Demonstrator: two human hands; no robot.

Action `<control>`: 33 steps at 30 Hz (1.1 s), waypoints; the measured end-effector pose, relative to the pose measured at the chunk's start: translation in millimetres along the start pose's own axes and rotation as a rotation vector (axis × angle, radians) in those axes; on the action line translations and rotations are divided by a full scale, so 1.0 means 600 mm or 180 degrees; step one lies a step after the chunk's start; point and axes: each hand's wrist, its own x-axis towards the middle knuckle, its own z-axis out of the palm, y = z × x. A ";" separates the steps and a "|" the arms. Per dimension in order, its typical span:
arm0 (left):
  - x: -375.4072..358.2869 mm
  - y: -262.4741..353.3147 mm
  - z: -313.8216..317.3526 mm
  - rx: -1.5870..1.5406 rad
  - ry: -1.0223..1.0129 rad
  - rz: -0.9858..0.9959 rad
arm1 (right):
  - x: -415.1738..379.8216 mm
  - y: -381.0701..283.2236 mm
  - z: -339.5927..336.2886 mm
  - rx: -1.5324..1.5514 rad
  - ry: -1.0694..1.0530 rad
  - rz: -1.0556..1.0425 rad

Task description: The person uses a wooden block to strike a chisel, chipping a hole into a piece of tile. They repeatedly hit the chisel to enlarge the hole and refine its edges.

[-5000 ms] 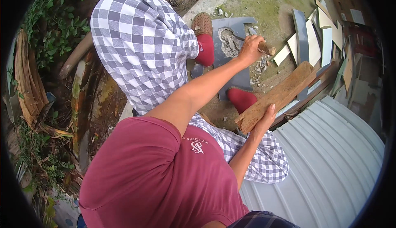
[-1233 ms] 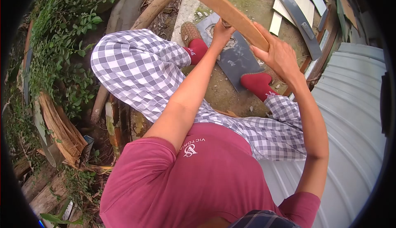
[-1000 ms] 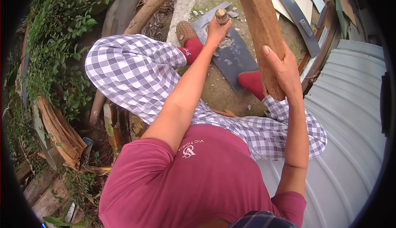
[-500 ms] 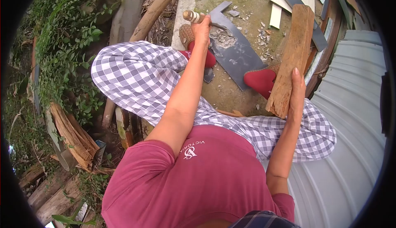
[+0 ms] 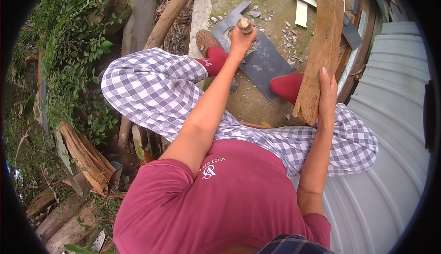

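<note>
On the mossy ground point(image 5: 239, 104), head view: one dark grey panel point(image 5: 264, 63), broken through near its far end, lying between the left foot point(image 5: 215, 59) and the right foot point(image 5: 285, 87). Pale fragments point(image 5: 289, 38) scattered beside it.

Item, left hand point(image 5: 241, 42): grip closed around a banded wooden handle point(image 5: 245, 25), held over the broken part, butt end towards the camera; its working end is hidden.

Item, right hand point(image 5: 327, 95): grip clasping the near end of a rough timber block point(image 5: 324, 42), raised beside the right foot. Corrugated sheeting point(image 5: 376, 130) to the right.

Handling note: best done, in judgement, with the handle steady and square to the timber's flat face, the left fingers well below the butt, both feet away from the panel's edges, and short, measured blows.

Differences from the frame half a second ago: the handle, then leaning out to the left with dark metal showing, now stands more upright, metal out of sight. The timber has shifted slightly left; the panel lies much as before.
</note>
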 end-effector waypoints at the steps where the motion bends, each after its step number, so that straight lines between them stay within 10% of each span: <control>1: 0.000 0.003 0.002 0.0113 -0.0092 0.0188 | 0.000 0.003 0.001 -0.0017 -0.0021 -0.0005; 20: -0.021 -0.013 0.096 0.0200 -0.0215 0.1074 | -0.045 0.078 0.073 -0.0226 -0.0215 -0.0022; 33: -0.013 -0.009 0.093 0.0092 -0.0211 0.0873 | -0.074 -0.090 0.094 0.0103 0.0909 -0.1834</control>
